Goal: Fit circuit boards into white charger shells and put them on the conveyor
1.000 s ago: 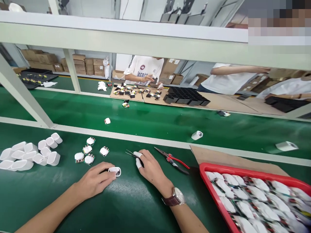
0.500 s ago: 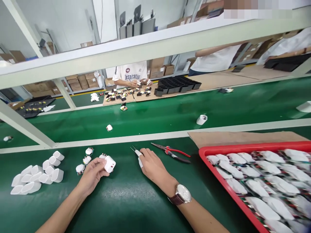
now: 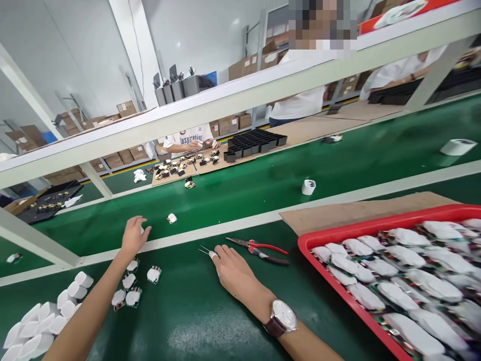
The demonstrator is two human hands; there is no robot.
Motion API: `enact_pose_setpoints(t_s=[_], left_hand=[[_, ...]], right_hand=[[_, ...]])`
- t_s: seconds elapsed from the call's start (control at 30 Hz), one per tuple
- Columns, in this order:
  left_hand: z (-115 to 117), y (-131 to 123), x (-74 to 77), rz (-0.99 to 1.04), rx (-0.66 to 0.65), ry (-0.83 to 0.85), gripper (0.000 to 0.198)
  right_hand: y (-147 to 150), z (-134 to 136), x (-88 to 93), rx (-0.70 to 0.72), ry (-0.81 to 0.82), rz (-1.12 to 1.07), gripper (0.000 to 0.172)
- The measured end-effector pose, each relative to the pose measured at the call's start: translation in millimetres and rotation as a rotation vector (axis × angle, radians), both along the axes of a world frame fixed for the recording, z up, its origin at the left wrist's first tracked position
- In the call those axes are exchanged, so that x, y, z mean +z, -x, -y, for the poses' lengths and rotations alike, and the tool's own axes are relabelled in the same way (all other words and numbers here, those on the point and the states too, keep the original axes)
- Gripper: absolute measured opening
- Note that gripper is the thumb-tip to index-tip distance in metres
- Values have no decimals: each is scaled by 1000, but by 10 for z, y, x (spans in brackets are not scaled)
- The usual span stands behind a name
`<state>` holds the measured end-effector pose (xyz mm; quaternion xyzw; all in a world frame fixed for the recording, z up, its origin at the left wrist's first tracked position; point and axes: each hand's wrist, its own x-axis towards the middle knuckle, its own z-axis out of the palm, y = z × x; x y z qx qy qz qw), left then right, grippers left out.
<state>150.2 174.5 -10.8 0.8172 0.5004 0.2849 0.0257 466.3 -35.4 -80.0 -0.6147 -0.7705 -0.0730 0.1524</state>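
My left hand (image 3: 135,235) reaches over the pale rail at the belt's near edge, thumb and fingers apart; a small white patch shows between them, mostly hidden. My right hand (image 3: 233,268) rests on the green table, fingers closed round thin tweezers (image 3: 205,249) whose tips point left. Pliers (image 3: 259,246) with red and black handles lie beyond it. Small circuit boards with white tops (image 3: 154,274) sit below my left hand. White plug housings (image 3: 47,316) are piled at the lower left, partly behind my left forearm.
A red tray (image 3: 306,240) full of white-wrapped boards takes up the right side, beside a cardboard sheet (image 3: 361,210). The green belt (image 3: 240,200) carries scattered boards and white housings. Across it, a person in a printed shirt (image 3: 190,138) works near black trays (image 3: 255,143).
My left hand has moved up and left to the belt's edge; the white housing it held is no longer plainly visible. My right hand keeps the tweezers. The view has tilted and shifted.
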Motion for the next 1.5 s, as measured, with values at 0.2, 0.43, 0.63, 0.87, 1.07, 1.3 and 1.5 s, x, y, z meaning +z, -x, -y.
enact_pose_setpoints(t_s=[0.2,0.43,0.63,0.87,1.07,1.3,1.5], left_hand=[[-49,-907,-306,-101,-279,64,40],[487,-1184,-232,-162,-436,84,27],[1656,-818,-212,-305,-525,82,27],[1660,502,112,-245,-89,-45,28],[1322,1869,133,-522,544,-10,36],[1338,1562,96,-290,300,33,25],[1924,350,66,9,-438,258,10]], right_hand=[[6,42,118,-24,17,0,35],[-26,41,144,6,8,2,36],[31,46,-20,236,-188,-153,42],[443,217,30,311,-134,-219,22],[593,212,243,320,25,-250,21],[709,220,217,295,56,-315,25],[679,301,178,200,119,-310,40]])
